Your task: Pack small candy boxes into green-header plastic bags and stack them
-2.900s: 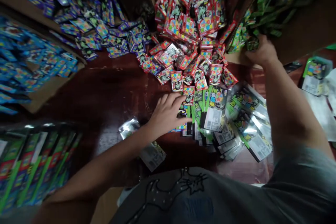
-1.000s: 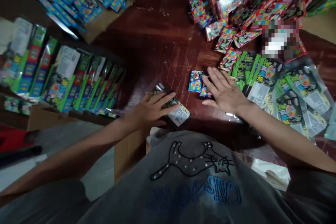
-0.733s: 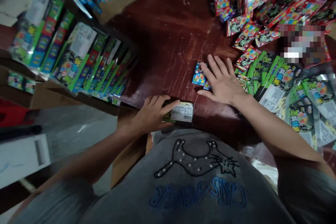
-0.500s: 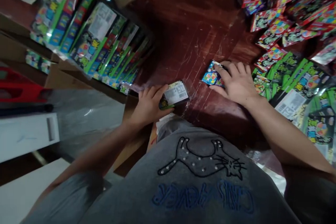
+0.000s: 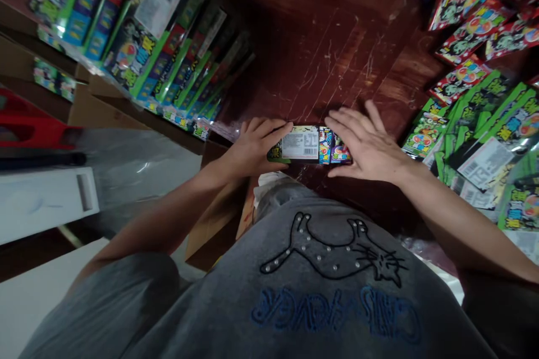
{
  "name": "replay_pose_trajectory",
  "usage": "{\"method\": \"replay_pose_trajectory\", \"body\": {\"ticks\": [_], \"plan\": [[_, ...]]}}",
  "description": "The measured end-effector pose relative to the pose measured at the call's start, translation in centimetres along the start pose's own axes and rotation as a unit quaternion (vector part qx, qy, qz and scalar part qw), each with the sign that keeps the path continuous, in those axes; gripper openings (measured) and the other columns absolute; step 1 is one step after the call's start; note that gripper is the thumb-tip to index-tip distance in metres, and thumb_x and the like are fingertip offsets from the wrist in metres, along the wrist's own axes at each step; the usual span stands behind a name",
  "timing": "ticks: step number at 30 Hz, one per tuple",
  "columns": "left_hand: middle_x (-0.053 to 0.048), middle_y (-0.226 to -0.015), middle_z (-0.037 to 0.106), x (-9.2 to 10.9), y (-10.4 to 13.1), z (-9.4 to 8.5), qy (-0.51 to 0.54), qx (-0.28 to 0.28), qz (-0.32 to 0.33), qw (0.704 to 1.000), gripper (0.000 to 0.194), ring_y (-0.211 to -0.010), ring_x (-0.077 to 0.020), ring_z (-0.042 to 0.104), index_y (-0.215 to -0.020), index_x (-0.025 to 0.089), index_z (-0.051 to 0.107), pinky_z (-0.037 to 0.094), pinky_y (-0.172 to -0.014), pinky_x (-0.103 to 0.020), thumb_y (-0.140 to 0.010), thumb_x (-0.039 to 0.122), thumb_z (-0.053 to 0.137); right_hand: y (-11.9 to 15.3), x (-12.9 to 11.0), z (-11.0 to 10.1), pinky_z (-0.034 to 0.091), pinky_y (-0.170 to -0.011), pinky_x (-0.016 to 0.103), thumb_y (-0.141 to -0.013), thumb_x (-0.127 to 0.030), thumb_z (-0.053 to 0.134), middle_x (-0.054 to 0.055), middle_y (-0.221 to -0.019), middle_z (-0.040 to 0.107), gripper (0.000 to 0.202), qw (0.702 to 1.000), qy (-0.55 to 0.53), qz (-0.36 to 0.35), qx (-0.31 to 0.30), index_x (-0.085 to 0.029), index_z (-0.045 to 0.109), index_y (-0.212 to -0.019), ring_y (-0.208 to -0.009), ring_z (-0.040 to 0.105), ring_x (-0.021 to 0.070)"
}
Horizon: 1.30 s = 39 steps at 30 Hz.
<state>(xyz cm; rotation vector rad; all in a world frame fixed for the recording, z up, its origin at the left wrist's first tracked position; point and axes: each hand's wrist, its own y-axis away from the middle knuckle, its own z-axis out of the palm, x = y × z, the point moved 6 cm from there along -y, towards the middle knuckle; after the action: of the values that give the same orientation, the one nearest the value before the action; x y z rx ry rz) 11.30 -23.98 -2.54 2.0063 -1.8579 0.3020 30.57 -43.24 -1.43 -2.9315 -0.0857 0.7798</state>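
Near the edge of the dark red table (image 5: 295, 39), my left hand (image 5: 255, 146) grips the left end of a flat box (image 5: 300, 143) with a white label facing up. Small colourful packets (image 5: 325, 145), blue and purple, meet the box's right end and are partly inside or under it; which, I cannot tell. My right hand (image 5: 364, 143) holds these packets from the right, thumb below and fingers above, covering part of them.
Upright green-edged boxes (image 5: 168, 61) stand in a row at the upper left, above cardboard cartons (image 5: 113, 115). Red packets (image 5: 463, 5) are heaped at the upper right, with green packages (image 5: 475, 129) beneath them. A red plastic object (image 5: 33, 123) is at the far left.
My right hand has brought the small packets left and slightly down to the box. My left hand and the box have shifted slightly right. The camera view has also shifted.
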Motion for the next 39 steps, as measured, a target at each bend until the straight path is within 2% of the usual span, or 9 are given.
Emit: {"method": "replay_pose_trajectory", "body": {"ticks": [2,4,8,15,20,24,30,34,39], "plan": [[-0.019,-0.158,0.056,-0.1,0.0,0.0,0.004,0.001,-0.002,1.000,0.098,-0.135,-0.0422,0.054,-0.169,0.023,0.043,0.040,-0.111,-0.057,-0.085,0.049,0.086,1.0,1.0,-0.9,0.008,-0.131,0.080,-0.090,-0.089,0.057,0.024,-0.176,0.036,0.118,1.000,0.014,0.026,0.001,-0.014,0.025,-0.174,-0.162,0.032,0.0483],[-0.019,-0.158,0.056,0.0,0.0,0.1,0.005,0.002,-0.002,1.000,0.098,-0.134,-0.0419,0.054,-0.170,0.023,0.042,0.040,-0.111,-0.057,-0.085,0.049,0.086,2.1,1.9,-1.6,0.005,-0.130,0.081,-0.088,-0.093,0.054,0.023,-0.172,0.042,0.118,0.998,0.024,0.049,-0.004,-0.016,0.028,-0.173,-0.160,0.035,0.0485],[-0.019,-0.158,0.056,0.5,-0.3,0.2,0.002,0.000,0.002,1.000,0.099,-0.135,-0.0417,0.053,-0.170,0.023,0.041,0.039,-0.112,-0.056,-0.085,0.048,0.086,2.7,2.2,-1.6,0.007,-0.132,0.080,-0.092,-0.085,0.057,0.016,-0.150,0.065,0.095,0.998,0.019,0.068,0.001,-0.022,0.048,-0.162,-0.145,0.053,0.0425],[-0.020,-0.158,0.055,1.3,-0.7,0.6,0.007,-0.017,-0.020,1.000,0.098,-0.136,-0.0432,0.051,-0.169,0.021,0.042,0.037,-0.112,-0.057,-0.086,0.051,0.084,1.3,0.5,0.3,0.013,-0.135,0.076,-0.092,-0.066,0.068,0.016,-0.136,0.068,0.067,0.996,0.000,0.080,0.038,-0.019,0.062,-0.140,-0.129,0.061,0.0382],[-0.020,-0.157,0.055,1.4,-0.6,0.7,0.003,-0.011,-0.056,0.998,0.098,-0.134,-0.0428,0.051,-0.169,0.021,0.044,0.038,-0.110,-0.055,-0.085,0.055,0.083,1.9,-0.3,0.6,0.011,-0.131,0.081,-0.092,-0.061,0.068,0.015,-0.134,0.069,0.064,0.995,0.007,0.089,0.033,-0.020,0.062,-0.140,-0.123,0.062,0.0379],[-0.020,-0.158,0.055,1.9,-1.0,0.7,0.002,-0.018,-0.017,1.000,0.090,-0.136,-0.0410,0.052,-0.168,0.021,0.045,0.036,-0.112,-0.056,-0.090,0.051,0.078,1.1,-0.8,0.6,0.007,-0.133,0.079,-0.092,-0.053,0.071,0.014,-0.137,0.069,0.060,0.999,-0.012,0.047,0.002,-0.020,0.063,-0.141,-0.128,0.063,0.0372],[-0.020,-0.158,0.055,2.0,-1.1,0.6,0.007,-0.014,-0.006,1.000,0.091,-0.139,-0.0412,0.051,-0.168,0.021,0.044,0.035,-0.114,-0.056,-0.089,0.047,0.081,2.3,0.6,-0.9,0.009,-0.132,0.081,-0.091,-0.073,0.071,0.021,-0.166,0.050,0.102,0.998,-0.018,0.052,-0.003,-0.016,0.038,-0.169,-0.151,0.048,0.0442],[-0.020,-0.158,0.055,2.0,-1.3,0.8,0.015,-0.015,-0.011,1.000,0.090,-0.138,-0.0410,0.050,-0.167,0.020,0.046,0.034,-0.115,-0.055,-0.089,0.049,0.080,3.9,1.6,-1.6,0.009,-0.131,0.082,-0.098,-0.073,0.060,0.014,-0.149,0.065,0.082,0.997,-0.002,0.079,0.014,-0.024,0.050,-0.163,-0.141,0.056,0.0398],[-0.019,-0.160,0.053,2.2,-2.0,1.0,0.024,-0.029,-0.014,0.999,0.094,-0.138,-0.0421,0.048,-0.169,0.022,0.044,0.034,-0.115,-0.055,-0.090,0.060,0.079,2.8,1.6,-0.5,0.013,-0.134,0.079,-0.097,-0.067,0.067,0.012,-0.145,0.068,0.075,0.998,-0.039,0.054,0.017,-0.025,0.057,-0.158,-0.135,0.060,0.0361]]}}
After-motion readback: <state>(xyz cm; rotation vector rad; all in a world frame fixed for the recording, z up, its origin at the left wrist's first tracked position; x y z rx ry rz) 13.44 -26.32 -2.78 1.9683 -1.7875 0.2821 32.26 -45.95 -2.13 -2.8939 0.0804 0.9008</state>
